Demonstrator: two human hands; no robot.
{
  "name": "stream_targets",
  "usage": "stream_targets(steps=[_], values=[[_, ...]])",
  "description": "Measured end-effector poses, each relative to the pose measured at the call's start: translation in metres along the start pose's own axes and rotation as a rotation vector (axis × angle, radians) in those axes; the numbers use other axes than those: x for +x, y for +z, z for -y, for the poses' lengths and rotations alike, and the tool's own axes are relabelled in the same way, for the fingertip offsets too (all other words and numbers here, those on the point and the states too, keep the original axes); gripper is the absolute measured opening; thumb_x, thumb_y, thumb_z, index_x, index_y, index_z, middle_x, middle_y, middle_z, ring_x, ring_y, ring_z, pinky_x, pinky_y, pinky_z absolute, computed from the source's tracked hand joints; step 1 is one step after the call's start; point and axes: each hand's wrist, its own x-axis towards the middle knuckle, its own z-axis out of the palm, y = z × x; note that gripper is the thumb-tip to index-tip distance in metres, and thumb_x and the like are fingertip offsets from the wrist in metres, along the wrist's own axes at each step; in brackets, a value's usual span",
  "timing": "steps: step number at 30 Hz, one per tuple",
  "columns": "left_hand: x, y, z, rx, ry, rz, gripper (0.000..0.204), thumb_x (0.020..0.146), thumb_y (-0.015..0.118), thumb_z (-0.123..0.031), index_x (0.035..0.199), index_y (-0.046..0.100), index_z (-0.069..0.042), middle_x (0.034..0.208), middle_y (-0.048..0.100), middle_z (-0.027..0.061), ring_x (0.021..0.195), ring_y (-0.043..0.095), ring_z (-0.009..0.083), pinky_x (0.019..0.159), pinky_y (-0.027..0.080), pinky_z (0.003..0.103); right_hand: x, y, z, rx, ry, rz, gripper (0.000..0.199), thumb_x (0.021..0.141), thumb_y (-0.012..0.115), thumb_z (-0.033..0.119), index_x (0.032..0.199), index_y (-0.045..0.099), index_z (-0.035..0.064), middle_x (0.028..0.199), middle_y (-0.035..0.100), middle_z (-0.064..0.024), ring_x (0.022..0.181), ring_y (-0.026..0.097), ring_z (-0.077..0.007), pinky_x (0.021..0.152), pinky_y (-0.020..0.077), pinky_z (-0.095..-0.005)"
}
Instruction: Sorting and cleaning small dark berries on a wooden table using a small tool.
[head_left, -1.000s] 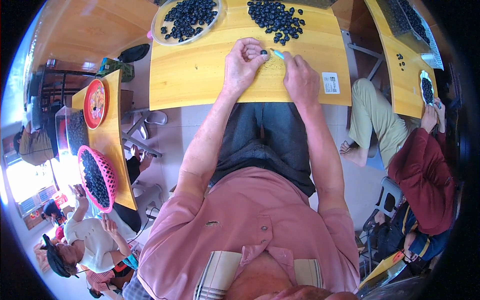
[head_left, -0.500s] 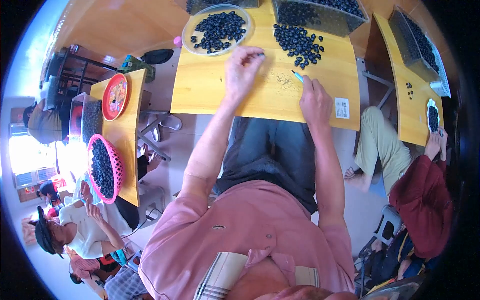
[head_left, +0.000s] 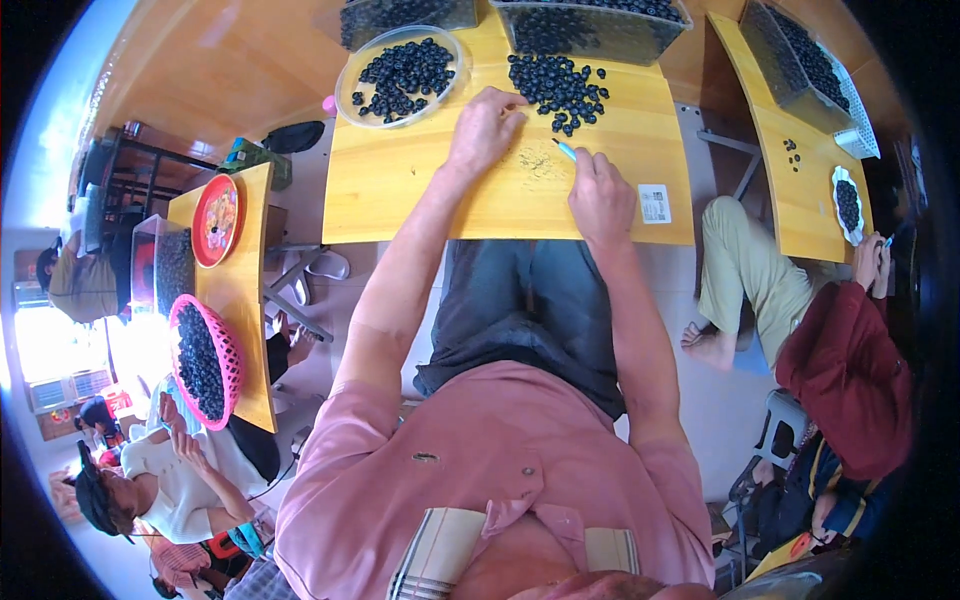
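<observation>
My right hand (head_left: 600, 198) grips a slim light-blue pen-like tool (head_left: 565, 149), its dark tip pointing up and left over the wooden table (head_left: 390, 200). At the left edge of a loose pile of small black round bead-like pieces (head_left: 560, 88) is my left hand (head_left: 487, 130), fingers bent and close together; what is between them, if anything, is hidden. Fine dark crumbs (head_left: 540, 165) lie on the wood between my hands. To the left of the pile, a round clear plastic tray (head_left: 343, 92) holds more black pieces.
Clear bins (head_left: 590, 45) full of black pieces stand at the table's far edge. A white label card (head_left: 655, 204) lies at right. On the left table are a red round tray (head_left: 232, 190) and a pink basket (head_left: 232, 370). People sit at both sides; one at right holds a small tool.
My left hand has moved from above the crumbs to the pile's left edge. The right hand still holds the tool near the crumbs. The whole view has shifted slightly.
</observation>
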Motion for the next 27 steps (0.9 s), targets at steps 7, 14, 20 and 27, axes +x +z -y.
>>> stream_targets(steps=[7, 14, 20, 27], values=[[0.014, 0.023, -0.023, 0.062, -0.149, 0.102, 0.023, 0.085, 0.077, -0.019, 0.104, 0.077, -0.006, 0.101, 0.070, 0.0170, 0.096, 0.069, 0.0334, 0.087, 0.055, 0.044, -0.004, -0.002, -0.001, -0.051, 0.078, -0.017, 0.019, 0.085, 0.065, 0.007, 0.104, 0.065, 0.0087, 0.082, 0.062, -0.0073, 0.074, 0.069, -0.0250, 0.060, 0.0571, -0.0387], [0.007, 0.020, -0.016, 0.122, -0.078, 0.067, 0.024, 0.083, 0.079, -0.021, 0.101, 0.077, -0.004, 0.091, 0.073, 0.0144, 0.084, 0.071, 0.0305, 0.079, 0.057, 0.040, -0.005, -0.001, -0.001, -0.041, 0.077, -0.018, 0.018, 0.084, 0.064, 0.007, 0.103, 0.064, 0.0086, 0.082, 0.061, -0.0077, 0.074, 0.069, -0.0252, 0.059, 0.0570, -0.0392], [-0.015, 0.005, -0.024, -0.392, -0.424, -0.089, 0.026, 0.094, 0.071, -0.017, 0.107, 0.072, 0.005, 0.092, 0.075, 0.0097, 0.087, 0.074, 0.0214, 0.078, 0.060, 0.031, -0.002, -0.003, 0.001, -0.034, 0.088, -0.010, 0.019, 0.084, 0.064, 0.006, 0.103, 0.065, 0.0084, 0.082, 0.061, -0.0075, 0.074, 0.069, -0.0247, 0.059, 0.0571, -0.0389], [-0.025, -0.004, -0.013, -1.740, -0.893, -0.368, 0.024, 0.100, 0.060, -0.001, 0.121, 0.062, 0.010, 0.110, 0.069, 0.0207, 0.103, 0.071, 0.0302, 0.092, 0.063, 0.032, -0.002, -0.003, 0.002, -0.004, 0.107, 0.010, 0.022, 0.088, 0.063, 0.007, 0.109, 0.068, 0.0096, 0.081, 0.062, -0.0080, 0.074, 0.069, -0.0274, 0.062, 0.0557, -0.0424]])
